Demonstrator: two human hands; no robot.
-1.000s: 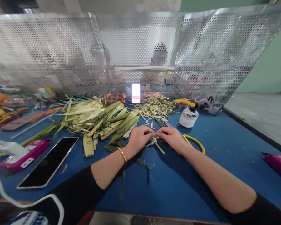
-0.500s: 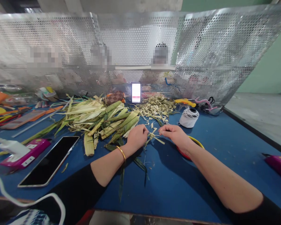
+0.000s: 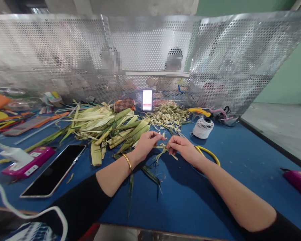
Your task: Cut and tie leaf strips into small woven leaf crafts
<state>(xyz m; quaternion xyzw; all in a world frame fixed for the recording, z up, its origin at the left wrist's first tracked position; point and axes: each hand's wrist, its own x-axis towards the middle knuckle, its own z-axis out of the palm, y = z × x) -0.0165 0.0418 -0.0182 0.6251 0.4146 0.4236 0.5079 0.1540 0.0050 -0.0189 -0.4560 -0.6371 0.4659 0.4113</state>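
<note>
My left hand (image 3: 146, 144), with a gold bangle at its wrist, has its thumb and forefinger pinched together. What they hold is too small to make out. Close beside it, my right hand (image 3: 181, 148) is closed on thin pale corn husk strips (image 3: 161, 151), whose ends stick out below its fingers. Behind both hands lies a heap of small husk curls (image 3: 169, 115). A pile of larger corn husks (image 3: 102, 124) spreads to the left. Dark green leaf ends (image 3: 150, 175) lie below my left hand.
A spool of white thread (image 3: 203, 128) and yellow-handled scissors (image 3: 212, 154) are at the right. A black-screened phone (image 3: 55, 170) and a magenta power strip (image 3: 30, 164) lie left, with a white cable (image 3: 5, 201). A perforated metal screen (image 3: 145, 40) stands behind, with people beyond it.
My right hand has moved left and closed on the husk strips. The fingers of my left hand have risen slightly and reach further right. The scissors' yellow handle shows more.
</note>
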